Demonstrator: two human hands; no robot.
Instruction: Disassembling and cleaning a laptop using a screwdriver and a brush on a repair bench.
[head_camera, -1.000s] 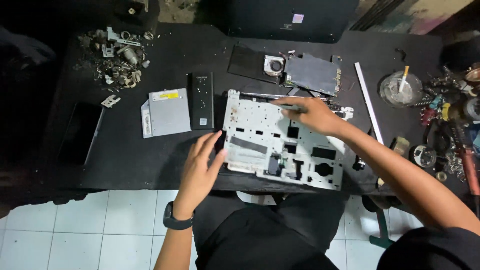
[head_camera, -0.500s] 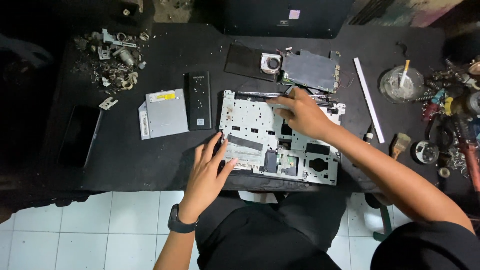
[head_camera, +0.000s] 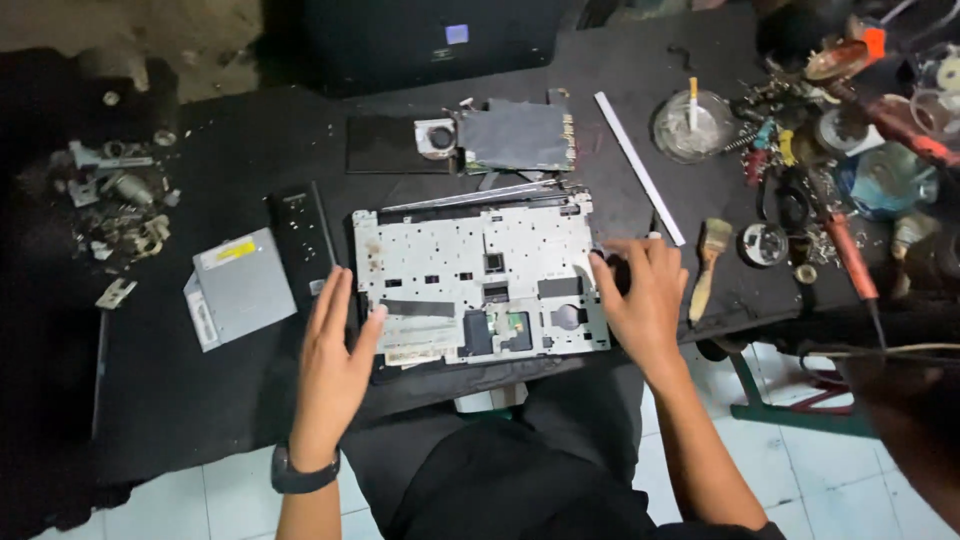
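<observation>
A silver laptop inner frame (head_camera: 470, 270) lies flat on the black table (head_camera: 230, 400), near its front edge. My left hand (head_camera: 335, 365) rests with fingers spread against the frame's left edge, palm down. My right hand (head_camera: 640, 295) lies on the frame's right edge, fingers apart and curled over the side. Neither hand holds a separate thing. A black wristband (head_camera: 305, 470) sits on my left wrist.
A grey optical drive (head_camera: 240, 290) and a black battery bar (head_camera: 300, 235) lie left of the frame. Behind it sit a circuit board with fan (head_camera: 510, 135) and a white strip (head_camera: 638, 165). A brush (head_camera: 708, 260), ashtray (head_camera: 690, 125) and tools crowd the right; scrap parts (head_camera: 120, 210) lie far left.
My right hand has slid from the frame's upper middle to its right edge. My left hand has shifted to the frame's left edge. The view has moved closer.
</observation>
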